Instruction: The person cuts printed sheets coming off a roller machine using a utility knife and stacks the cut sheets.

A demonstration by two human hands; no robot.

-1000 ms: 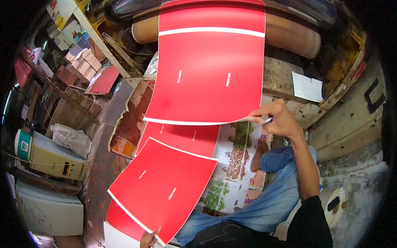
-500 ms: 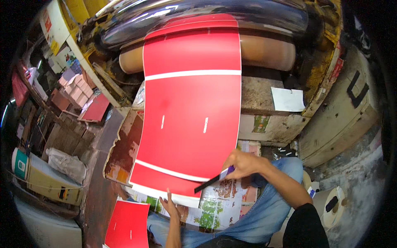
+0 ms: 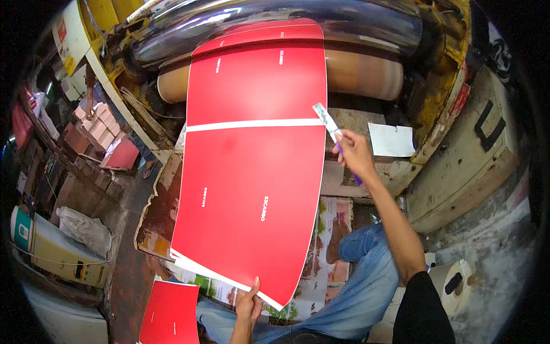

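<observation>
A long red printed sheet [image 3: 246, 155] with white edges and a white cross band hangs down from the rollers toward my lap. My left hand [image 3: 249, 304] pinches its near white edge, thumb on top. To the right of the sheet, level with the white band, my right hand [image 3: 354, 155] grips a flat-bladed knife [image 3: 326, 120] with a purple handle. Its pale blade points up and left, its tip close to the sheet's right edge; whether they touch I cannot tell. A smaller cut red sheet [image 3: 169, 312] lies beside my left leg.
Ahead stand a shiny metal roller [image 3: 275, 34] and a brown roller [image 3: 366, 74] in a yellow frame. A white paper [image 3: 391, 140] rests on the ledge. A grey metal cabinet [image 3: 464, 155] is at right. Another person's arm [image 3: 90, 94] reaches over pink stacks [image 3: 103, 129] at far left.
My right hand has lifted the knife from the sheet's near end up to the white band. The sheet has come down farther, and my left hand now holds its near edge. Another person appears.
</observation>
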